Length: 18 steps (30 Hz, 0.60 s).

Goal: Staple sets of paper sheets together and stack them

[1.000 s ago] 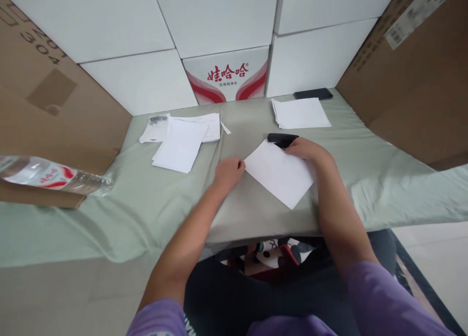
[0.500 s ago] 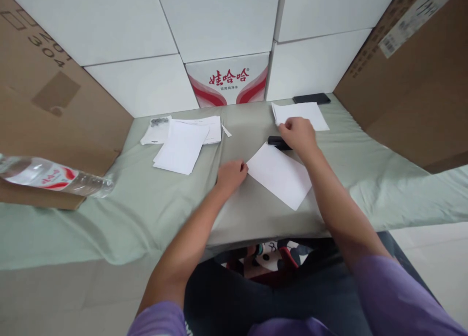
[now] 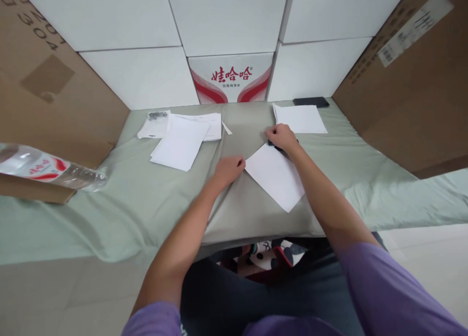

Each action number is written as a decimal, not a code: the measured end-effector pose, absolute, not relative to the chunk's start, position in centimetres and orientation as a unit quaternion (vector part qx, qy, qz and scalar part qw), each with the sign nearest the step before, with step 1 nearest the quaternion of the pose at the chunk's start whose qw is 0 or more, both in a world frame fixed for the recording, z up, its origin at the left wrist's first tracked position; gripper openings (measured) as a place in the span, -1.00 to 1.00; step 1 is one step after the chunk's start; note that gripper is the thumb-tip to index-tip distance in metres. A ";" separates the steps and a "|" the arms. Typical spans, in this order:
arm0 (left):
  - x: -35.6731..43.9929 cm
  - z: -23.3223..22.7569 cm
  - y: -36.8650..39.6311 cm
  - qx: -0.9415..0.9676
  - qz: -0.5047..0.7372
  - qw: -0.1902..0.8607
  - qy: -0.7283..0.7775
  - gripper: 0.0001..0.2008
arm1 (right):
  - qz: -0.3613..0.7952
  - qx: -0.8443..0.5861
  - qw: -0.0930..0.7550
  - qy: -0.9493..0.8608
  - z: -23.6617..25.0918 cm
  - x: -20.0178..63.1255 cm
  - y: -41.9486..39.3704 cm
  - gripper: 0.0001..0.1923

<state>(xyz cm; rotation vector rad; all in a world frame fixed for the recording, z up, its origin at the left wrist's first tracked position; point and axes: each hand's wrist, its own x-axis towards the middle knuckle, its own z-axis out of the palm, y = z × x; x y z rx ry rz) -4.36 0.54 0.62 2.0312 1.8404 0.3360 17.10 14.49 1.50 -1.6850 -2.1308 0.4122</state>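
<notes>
A white sheet of paper (image 3: 275, 176) lies flat on the green cloth (image 3: 146, 199) near the table's front edge, turned askew — its long axis runs from the far left to the near right, one corner pointing left toward the person and another toward the front edge. The left hand (image 3: 227, 169) rests at that left corner, fingers curled loosely with the tips on or pinching the paper's edge; which of the two cannot be told. The left forearm reaches in straight from the near side. The right hand (image 3: 281, 136) sits just past the sheet's far edge, knuckles up, fingers curved down over a small black object (image 3: 272, 143) that is mostly hidden under it — whether it grips the thing or only covers it cannot be told. Beyond the right hand lies a stack of white sheets (image 3: 300, 118), with a dark phone (image 3: 310, 102) behind it. To the left are more loose papers (image 3: 181, 140), and a plastic bottle (image 3: 47, 171) lies on its side on a cardboard box (image 3: 44, 92).
</notes>
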 end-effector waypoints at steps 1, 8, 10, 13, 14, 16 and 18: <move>-4.4 0.7 0.6 0.721 0.120 0.192 0.654 -0.74 | 0.150 -0.601 0.196 -0.760 1.6 17.0 14.5 -0.68; -4.2 0.7 1.1 0.724 0.132 0.192 0.650 -0.75 | 0.157 -0.597 0.189 -0.764 1.9 16.9 14.6 -0.74; -4.2 0.6 1.1 0.723 0.127 0.189 0.652 -0.76 | 0.144 -0.604 0.177 -0.764 1.8 16.9 14.6 -0.75; -4.2 0.6 1.0 0.724 0.121 0.186 0.653 -0.75 | 0.108 -0.617 0.151 -0.765 1.6 16.7 14.5 -0.75; -4.2 0.6 1.0 0.725 0.119 0.182 0.653 -0.75 | 0.097 -0.619 0.138 -0.767 1.5 16.6 14.5 -0.75; -4.1 0.4 0.9 0.728 0.116 0.171 0.654 -0.74 | 0.085 -0.617 0.107 -0.775 1.5 16.4 14.5 -0.72; -4.0 0.2 0.8 0.728 0.114 0.161 0.657 -0.72 | 0.076 -0.607 0.076 -0.787 1.6 16.2 14.4 -0.67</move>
